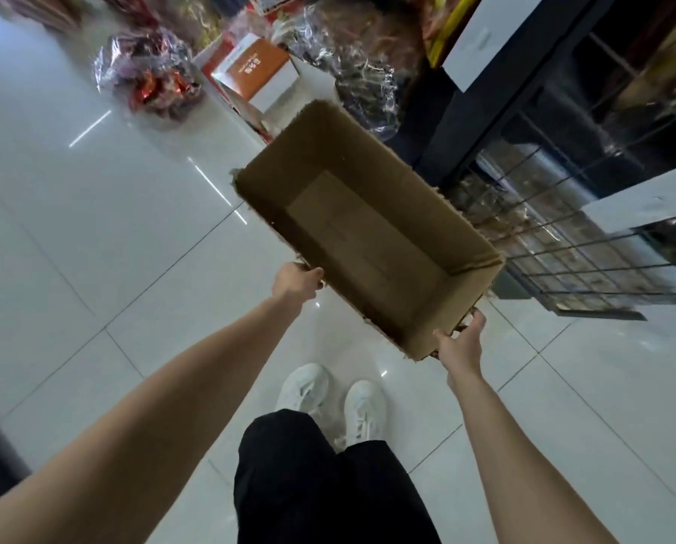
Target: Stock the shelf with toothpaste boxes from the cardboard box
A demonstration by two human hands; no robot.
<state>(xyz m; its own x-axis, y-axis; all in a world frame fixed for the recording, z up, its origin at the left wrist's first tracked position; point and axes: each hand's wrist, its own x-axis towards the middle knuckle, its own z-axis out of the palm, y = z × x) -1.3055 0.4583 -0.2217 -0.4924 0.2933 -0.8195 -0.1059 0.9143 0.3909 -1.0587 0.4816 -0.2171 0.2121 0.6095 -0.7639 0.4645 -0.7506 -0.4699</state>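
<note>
Item: cardboard box (367, 229), empty; my left hand (295, 284) and right hand (460, 347) clamp its near edge, carrying it level.

Both bare arms stretched forward and down, left hand (297, 285) clasping the cardboard box (367, 229) near side, right hand (461, 347) gripping its near corner
</note>
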